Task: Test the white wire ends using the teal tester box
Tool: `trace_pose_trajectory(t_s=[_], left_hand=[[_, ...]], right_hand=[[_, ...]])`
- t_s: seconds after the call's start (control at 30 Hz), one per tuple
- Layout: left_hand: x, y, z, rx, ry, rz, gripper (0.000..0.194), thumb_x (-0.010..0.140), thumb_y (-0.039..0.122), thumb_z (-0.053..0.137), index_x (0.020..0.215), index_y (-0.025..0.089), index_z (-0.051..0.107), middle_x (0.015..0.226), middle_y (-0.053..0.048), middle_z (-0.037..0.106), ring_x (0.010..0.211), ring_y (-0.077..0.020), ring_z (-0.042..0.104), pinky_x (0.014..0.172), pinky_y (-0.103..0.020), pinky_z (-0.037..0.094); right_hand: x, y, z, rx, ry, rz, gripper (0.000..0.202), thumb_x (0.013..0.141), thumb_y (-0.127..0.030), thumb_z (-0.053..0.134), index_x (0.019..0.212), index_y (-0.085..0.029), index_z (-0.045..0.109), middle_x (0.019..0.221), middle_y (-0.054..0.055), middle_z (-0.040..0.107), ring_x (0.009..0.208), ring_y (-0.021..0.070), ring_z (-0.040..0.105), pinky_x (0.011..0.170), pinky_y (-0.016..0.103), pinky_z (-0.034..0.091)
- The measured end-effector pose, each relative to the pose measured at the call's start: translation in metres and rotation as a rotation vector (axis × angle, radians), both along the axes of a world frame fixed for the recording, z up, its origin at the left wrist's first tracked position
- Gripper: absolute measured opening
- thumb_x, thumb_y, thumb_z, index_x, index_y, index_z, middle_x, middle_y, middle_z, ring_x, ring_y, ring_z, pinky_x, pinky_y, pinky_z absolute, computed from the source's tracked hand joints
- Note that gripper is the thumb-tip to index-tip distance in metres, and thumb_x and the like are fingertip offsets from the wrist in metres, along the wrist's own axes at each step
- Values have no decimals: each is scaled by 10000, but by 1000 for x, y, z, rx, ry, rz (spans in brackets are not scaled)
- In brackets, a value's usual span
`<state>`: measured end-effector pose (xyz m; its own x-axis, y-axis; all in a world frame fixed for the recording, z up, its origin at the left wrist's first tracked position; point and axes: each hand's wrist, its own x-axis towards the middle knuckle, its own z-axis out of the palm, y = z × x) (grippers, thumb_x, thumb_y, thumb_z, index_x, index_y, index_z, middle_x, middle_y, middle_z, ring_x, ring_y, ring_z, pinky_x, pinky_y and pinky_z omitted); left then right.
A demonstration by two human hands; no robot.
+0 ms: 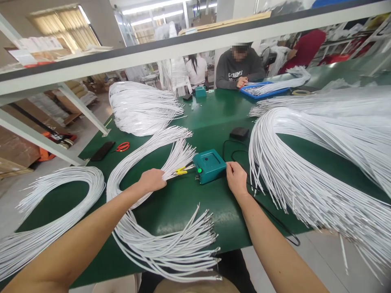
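Observation:
My left hand [152,180] is closed at the white cables [180,156], whose ends fan out past its fingers. A yellow clip [181,171] lies just beyond my fingertips, between them and a small teal box [210,166] with a green button. My right hand [236,178] is at the box's right edge, its fingers curled in a pinch; whatever they hold is hidden. Below the box, a curved bundle of white cables [174,248] spreads its tipped ends toward the table's front edge.
Large white cable bundles lie at the right [293,162], far left [67,183] and back left [143,108]. A black pedal-like block [239,133] with a black lead, orange-handled scissors [123,147] and a dark phone [103,151] lie around. Across the table, a person [240,69] sits behind a blue tray [264,95].

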<state>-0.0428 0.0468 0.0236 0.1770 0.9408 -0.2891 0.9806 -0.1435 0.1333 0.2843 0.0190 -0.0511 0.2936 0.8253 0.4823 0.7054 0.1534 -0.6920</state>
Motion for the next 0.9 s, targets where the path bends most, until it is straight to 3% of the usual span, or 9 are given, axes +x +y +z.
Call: trace_pose_trajectory(t_s=[0.13, 0.3, 0.4, 0.5, 0.6, 0.7, 0.77, 0.83, 0.9], left_hand=[[-17, 0, 9, -37, -285, 110, 146, 650, 280, 533, 698, 183, 632, 722, -66, 674, 763, -269, 655, 669, -332, 480], [-37, -10, 23, -114, -734, 249, 207, 630, 247, 596, 800, 157, 670, 837, -65, 705, 818, -223, 657, 747, -315, 504], [-56, -19, 40, -190, -1009, 433, 271, 567, 220, 743, 826, 151, 707, 855, -78, 714, 862, -236, 648, 784, -331, 497], [-80, -34, 61, -140, -1172, 489, 236, 568, 210, 799, 774, 176, 689, 818, -45, 689, 795, -197, 613, 724, -313, 492], [-103, -47, 84, -56, -1384, 507, 300, 584, 142, 795, 592, 173, 496, 776, 15, 631, 703, -130, 559, 639, -265, 463], [-112, -54, 106, 15, -1621, 416, 406, 536, 102, 810, 567, 165, 411, 670, 43, 556, 543, -63, 459, 484, -202, 387], [-106, -54, 115, -14, -1726, 205, 361, 537, 142, 823, 581, 181, 466, 582, 50, 505, 420, -32, 354, 381, -188, 298], [-89, -54, 115, -124, -1692, -7, 236, 596, 217, 817, 680, 215, 596, 549, 44, 517, 374, -38, 355, 350, -193, 282], [-61, -54, 104, -224, -1634, -68, 224, 668, 272, 800, 858, 249, 685, 573, 31, 572, 400, -68, 449, 376, -198, 345]], right_hand=[[0, 0, 1, -7, -1, 0, 329, 933, -354, 375, 798, -187, 624, 795, 85, 634, 771, 205, 580, 753, 324, 420], [0, 0, 2, -12, -9, 0, 328, 929, -356, 380, 806, -187, 633, 797, 86, 636, 769, 207, 582, 750, 327, 426], [-1, 0, 3, -19, -9, 0, 325, 928, -351, 381, 809, -187, 634, 794, 86, 636, 772, 209, 584, 752, 329, 429], [-2, -1, 4, -20, -17, 4, 318, 927, -351, 390, 823, -186, 641, 808, 89, 646, 776, 209, 587, 758, 330, 434], [-2, 1, 3, -13, -31, -3, 304, 920, -342, 407, 820, -186, 648, 807, 86, 653, 765, 208, 588, 749, 332, 440], [-2, 2, 3, 1, -33, -7, 276, 909, -314, 432, 807, -187, 655, 790, 78, 655, 749, 203, 590, 747, 335, 452], [-4, 0, 7, 37, -13, -16, 252, 906, -296, 454, 819, -185, 663, 790, 72, 658, 743, 196, 593, 749, 335, 464], [-11, -4, 16, 129, 14, -42, 237, 913, -282, 470, 847, -178, 672, 816, 77, 662, 768, 193, 599, 749, 332, 475], [-25, -12, 31, 248, 31, -35, 229, 925, -270, 476, 883, -170, 678, 863, 90, 665, 830, 197, 607, 769, 333, 483]])
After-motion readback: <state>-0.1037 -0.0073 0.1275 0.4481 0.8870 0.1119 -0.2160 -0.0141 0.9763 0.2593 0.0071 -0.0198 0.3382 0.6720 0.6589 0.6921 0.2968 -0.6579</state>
